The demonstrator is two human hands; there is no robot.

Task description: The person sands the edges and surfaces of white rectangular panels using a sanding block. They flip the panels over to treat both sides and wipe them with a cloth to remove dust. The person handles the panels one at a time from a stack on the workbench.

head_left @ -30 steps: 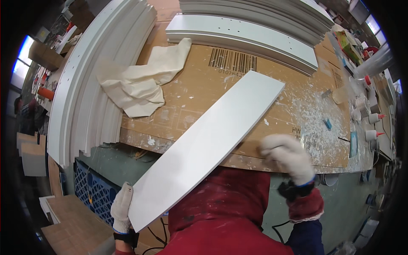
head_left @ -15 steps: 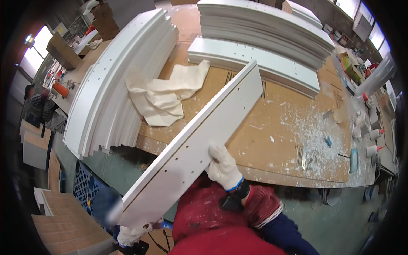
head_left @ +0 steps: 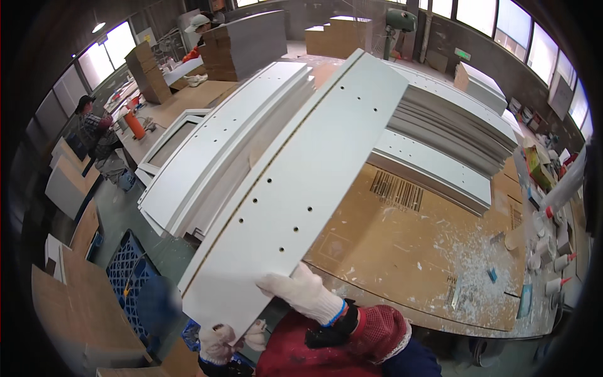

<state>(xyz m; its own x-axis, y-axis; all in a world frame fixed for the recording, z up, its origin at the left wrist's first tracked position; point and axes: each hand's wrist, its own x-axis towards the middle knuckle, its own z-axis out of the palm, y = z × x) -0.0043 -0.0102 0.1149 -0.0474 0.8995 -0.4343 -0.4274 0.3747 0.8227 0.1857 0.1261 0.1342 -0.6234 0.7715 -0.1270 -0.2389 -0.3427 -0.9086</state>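
Note:
A long white board (head_left: 295, 169) with a groove along its left edge and several drilled holes stands tilted in front of me, its far end raised over the table. My left hand (head_left: 217, 344), in a white knit glove, closes round its lower corner. My right hand (head_left: 304, 294), gloved too, grips the lower right edge with its fingers over the face. Behind the board, long stacks of similar white boards lie on the table: a left stack (head_left: 210, 141) and a right stack (head_left: 446, 113). The board hides part of both stacks.
Cardboard (head_left: 377, 251) covers the table, with white shavings (head_left: 483, 267) and a small blue piece (head_left: 492, 274) on it. Glue bottles (head_left: 556, 286) line the right edge. A blue plastic crate (head_left: 129, 276) is on the floor at left. Two people work at the far left.
The board has risen and swung more upright, both hands still on it. My right hand has moved down toward its lower end. My view has lifted; the white cloth is now hidden.

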